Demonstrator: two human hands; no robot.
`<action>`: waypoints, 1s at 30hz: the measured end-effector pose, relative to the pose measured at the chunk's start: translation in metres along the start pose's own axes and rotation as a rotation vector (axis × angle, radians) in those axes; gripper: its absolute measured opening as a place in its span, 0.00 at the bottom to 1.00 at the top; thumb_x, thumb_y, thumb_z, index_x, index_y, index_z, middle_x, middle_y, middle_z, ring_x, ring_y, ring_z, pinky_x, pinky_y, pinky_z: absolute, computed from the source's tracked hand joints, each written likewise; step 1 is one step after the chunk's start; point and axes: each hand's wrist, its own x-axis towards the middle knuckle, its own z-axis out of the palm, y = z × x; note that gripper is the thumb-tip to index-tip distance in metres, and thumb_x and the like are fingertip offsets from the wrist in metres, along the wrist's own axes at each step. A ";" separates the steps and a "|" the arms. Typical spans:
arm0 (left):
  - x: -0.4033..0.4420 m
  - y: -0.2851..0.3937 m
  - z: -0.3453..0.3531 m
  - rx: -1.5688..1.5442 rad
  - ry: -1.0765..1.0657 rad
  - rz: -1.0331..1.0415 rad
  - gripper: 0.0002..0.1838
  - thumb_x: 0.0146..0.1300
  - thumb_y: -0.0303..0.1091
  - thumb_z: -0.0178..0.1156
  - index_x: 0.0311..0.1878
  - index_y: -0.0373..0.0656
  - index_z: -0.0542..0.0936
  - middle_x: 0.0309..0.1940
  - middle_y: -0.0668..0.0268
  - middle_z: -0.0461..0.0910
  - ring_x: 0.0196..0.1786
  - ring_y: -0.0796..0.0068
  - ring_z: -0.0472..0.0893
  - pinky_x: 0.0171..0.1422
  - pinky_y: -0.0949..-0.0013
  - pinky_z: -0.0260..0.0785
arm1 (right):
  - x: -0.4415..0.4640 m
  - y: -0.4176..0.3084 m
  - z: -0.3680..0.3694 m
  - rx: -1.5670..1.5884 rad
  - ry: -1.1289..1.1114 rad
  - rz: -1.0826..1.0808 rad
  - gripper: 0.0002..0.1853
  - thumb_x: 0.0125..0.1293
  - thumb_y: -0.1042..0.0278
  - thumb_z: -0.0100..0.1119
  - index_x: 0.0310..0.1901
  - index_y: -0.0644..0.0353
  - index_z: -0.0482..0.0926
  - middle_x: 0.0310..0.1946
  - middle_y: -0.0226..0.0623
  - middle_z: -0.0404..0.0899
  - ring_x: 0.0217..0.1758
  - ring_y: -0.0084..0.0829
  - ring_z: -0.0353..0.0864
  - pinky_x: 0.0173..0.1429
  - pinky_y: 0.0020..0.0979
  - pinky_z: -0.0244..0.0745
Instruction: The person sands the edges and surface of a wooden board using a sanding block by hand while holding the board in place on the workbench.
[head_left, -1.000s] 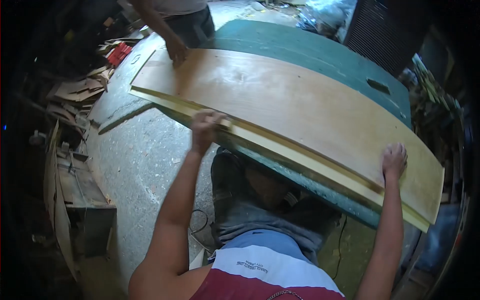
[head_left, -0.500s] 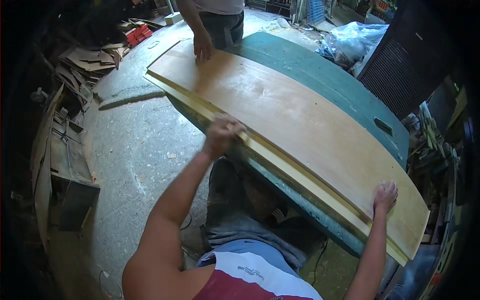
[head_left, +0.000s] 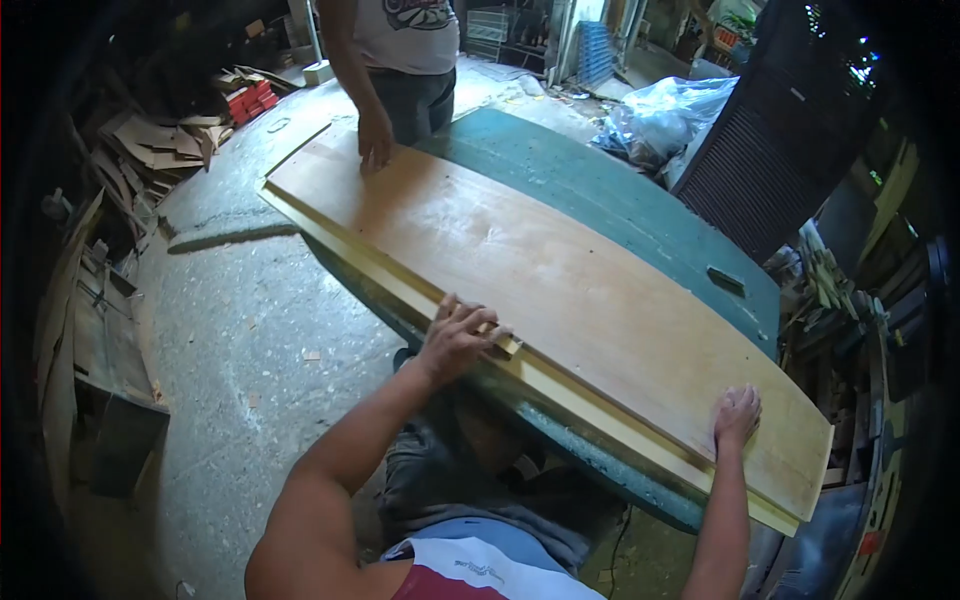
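Note:
A long light plywood panel (head_left: 540, 270) with a curved far edge lies slantwise on a green table (head_left: 560, 170). A paler strip (head_left: 600, 430) runs along its near side, below the top sheet. My left hand (head_left: 457, 338) is closed over a small wooden block (head_left: 508, 345) at that near edge. Its fingers cover most of the block, and the underside is hidden. Toward the panel's right end, my right hand (head_left: 737, 415) rests on the top surface, fingers stretched out, holding nothing.
Across the table a person (head_left: 395, 80) stands with a hand (head_left: 375, 148) on the panel's far left end. A dark narrow piece (head_left: 726, 281) lies on the green top. Wood scraps (head_left: 150, 140), a louvered dark panel (head_left: 760, 150) and plastic sheeting (head_left: 660, 115) surround the table.
My left hand and the block have shifted slightly right along the near edge relative to the panel. My right hand stays on the panel. The whole view has shifted.

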 end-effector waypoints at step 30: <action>-0.014 -0.086 -0.035 -0.196 0.025 0.067 0.14 0.63 0.37 0.70 0.52 0.63 0.91 0.46 0.72 0.87 0.50 0.64 0.85 0.63 0.53 0.73 | 0.002 -0.007 -0.005 -0.011 -0.030 0.011 0.31 0.76 0.50 0.55 0.72 0.61 0.74 0.77 0.48 0.69 0.80 0.48 0.66 0.82 0.49 0.60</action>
